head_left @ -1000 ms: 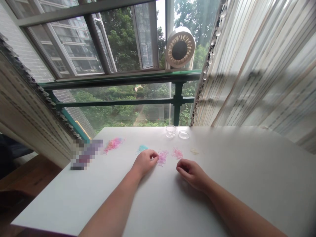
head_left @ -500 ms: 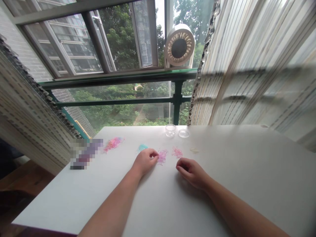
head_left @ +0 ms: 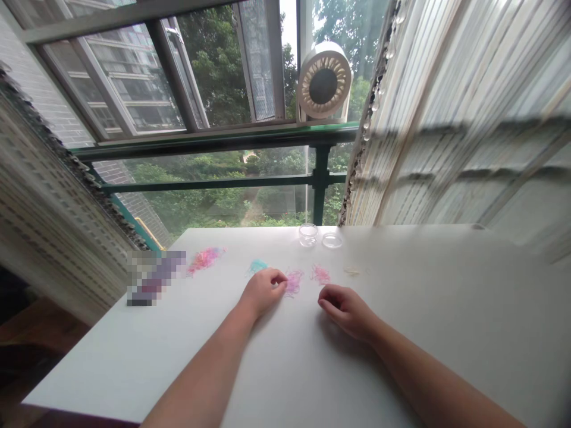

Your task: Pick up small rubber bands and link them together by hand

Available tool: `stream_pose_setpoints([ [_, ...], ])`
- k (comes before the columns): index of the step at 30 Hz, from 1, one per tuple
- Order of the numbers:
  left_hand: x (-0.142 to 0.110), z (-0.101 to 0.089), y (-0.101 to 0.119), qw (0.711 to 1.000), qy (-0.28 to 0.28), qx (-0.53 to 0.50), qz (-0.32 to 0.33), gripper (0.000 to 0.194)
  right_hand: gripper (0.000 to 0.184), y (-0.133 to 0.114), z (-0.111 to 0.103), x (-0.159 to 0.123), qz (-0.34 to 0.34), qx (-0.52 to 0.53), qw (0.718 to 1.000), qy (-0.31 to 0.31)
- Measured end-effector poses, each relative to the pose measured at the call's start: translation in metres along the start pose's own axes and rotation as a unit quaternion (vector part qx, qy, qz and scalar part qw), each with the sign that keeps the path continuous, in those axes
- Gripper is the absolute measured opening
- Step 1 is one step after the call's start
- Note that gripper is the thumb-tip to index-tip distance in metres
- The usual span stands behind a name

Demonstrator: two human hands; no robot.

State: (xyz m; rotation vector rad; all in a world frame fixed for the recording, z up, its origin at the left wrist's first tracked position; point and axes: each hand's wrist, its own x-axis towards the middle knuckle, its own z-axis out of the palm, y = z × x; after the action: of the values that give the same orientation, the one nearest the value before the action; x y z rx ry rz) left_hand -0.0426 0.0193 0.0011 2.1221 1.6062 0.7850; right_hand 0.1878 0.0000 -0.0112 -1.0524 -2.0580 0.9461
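The left hand [head_left: 264, 291] is narrow, its fingertips at the loose pile of thin purple strands [head_left: 294, 284] on the white, flat desk [head_left: 285, 368]; I cannot tell if it holds one. The right hand [head_left: 347, 309] is loosely curled near the small pile of thin pink strands [head_left: 320, 274]; its grip I cannot tell.

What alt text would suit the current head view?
The left hand curls beside a purple pile of strands on a white table; the right hand curls near a pink pile. Beyond are a clear container and a window.
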Motion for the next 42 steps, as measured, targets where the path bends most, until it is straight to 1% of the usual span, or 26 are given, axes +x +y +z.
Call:
stream_pose_setpoints([
  [16, -0.0013, -0.0009, 0.0021, 1.000, -0.020, 0.011, 0.007, 0.016, 0.013, 0.0013, 0.0004, -0.0002, 0.001, -0.008, 1.000, -0.003],
  [22, -0.0014, -0.0025, 0.0036, 0.998, -0.028, 0.049, 0.013, 0.015, 0.013, 0.0009, 0.0001, -0.0010, 0.001, -0.008, 1.000, -0.004],
  [29, -0.0036, -0.0002, 0.0072, 0.996, -0.018, 0.083, 0.002, 0.013, 0.012, 0.0000, -0.0004, -0.0002, -0.001, -0.009, 1.000, -0.001],
  [42, -0.0032, 0.0007, 0.0067, 0.999, -0.021, 0.045, -0.022, 0.015, 0.012, -0.0011, -0.0004, -0.0003, 0.000, -0.009, 1.000, -0.002],
])
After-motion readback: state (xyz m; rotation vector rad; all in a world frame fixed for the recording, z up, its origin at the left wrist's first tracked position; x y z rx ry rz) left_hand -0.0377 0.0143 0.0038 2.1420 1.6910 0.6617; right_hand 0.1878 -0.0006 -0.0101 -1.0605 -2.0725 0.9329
